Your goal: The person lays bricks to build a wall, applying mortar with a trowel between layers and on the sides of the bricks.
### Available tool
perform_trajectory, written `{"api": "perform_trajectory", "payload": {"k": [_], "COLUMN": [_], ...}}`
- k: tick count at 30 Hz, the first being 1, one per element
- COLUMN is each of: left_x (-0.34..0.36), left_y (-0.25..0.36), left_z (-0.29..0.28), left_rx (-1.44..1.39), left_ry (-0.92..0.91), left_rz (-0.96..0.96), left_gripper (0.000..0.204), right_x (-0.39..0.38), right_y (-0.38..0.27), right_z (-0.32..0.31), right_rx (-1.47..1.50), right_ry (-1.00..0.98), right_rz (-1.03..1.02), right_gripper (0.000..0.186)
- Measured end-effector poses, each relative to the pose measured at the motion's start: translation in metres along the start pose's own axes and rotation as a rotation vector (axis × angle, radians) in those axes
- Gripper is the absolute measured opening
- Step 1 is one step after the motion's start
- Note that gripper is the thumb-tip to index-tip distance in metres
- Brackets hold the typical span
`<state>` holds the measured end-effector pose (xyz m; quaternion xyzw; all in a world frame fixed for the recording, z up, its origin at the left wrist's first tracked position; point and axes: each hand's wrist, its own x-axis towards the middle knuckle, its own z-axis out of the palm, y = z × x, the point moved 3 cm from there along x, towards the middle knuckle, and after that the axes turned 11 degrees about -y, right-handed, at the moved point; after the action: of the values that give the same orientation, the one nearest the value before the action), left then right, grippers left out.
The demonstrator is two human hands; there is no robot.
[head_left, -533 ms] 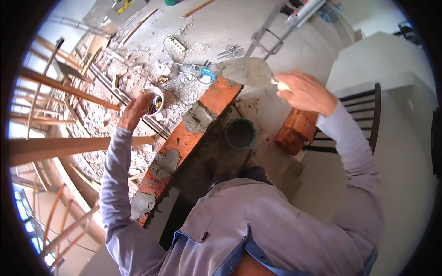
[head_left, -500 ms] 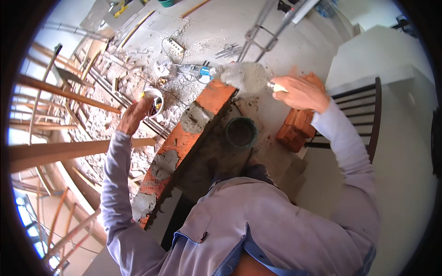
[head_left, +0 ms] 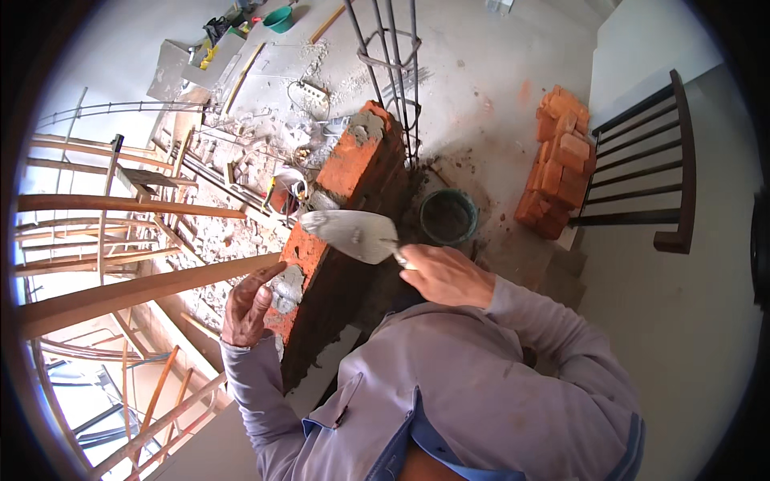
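Gripping trowel (head_left: 353, 234) in clenched right hand (head_left: 446, 275); left hand (head_left: 247, 306) open-fingered at brick wall (head_left: 341, 208); mortar patches (head_left: 290, 284) laid, top course unfinished.

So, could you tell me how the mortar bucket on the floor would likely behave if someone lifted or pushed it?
The bucket looks partly filled with dark wet mortar, so it is probably heavy for its size. Squat and round, it seems unlikely to tip. The floor around it looks gritty with spilled mortar, so it would probably drag rather than slide.
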<state>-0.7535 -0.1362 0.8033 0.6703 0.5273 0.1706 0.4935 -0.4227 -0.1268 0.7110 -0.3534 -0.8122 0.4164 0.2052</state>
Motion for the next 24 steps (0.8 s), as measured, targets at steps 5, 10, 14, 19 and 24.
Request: {"api": "perform_trajectory", "payload": {"k": [5, 10, 14, 19, 24], "left_x": [-0.019, -0.039, -0.052, -0.040, -0.035], "left_y": [-0.012, -0.015, -0.025, -0.025, -0.033], "left_z": [0.002, 0.020, 0.059, 0.099, 0.121], "left_rx": [-0.159, -0.396, -0.553, -0.486, -0.457], "left_ry": [0.328, 0.298, 0.174, -0.162, -0.226], "left_rz": [0.019, 0.103, 0.111, 0.241, 0.267], "left_gripper": [0.036, 0.020, 0.024, 0.034, 0.037], "right_x": [0.048, 0.056, 0.062, 0.065, 0.064], "right_y": [-0.021, -0.002, -0.008, -0.044, -0.039], "right_z": [-0.028, -0.064, -0.075, -0.020, -0.006], "right_rx": [-0.474, -0.524, 0.103, 0.488, -0.234], "right_ry": [-0.169, -0.202, -0.391, -0.542, -0.512], "right_rz": [0.108, 0.016, 0.542, 0.645, 0.089], "right_gripper": [0.021, 0.022, 0.028, 0.032, 0.020]}}
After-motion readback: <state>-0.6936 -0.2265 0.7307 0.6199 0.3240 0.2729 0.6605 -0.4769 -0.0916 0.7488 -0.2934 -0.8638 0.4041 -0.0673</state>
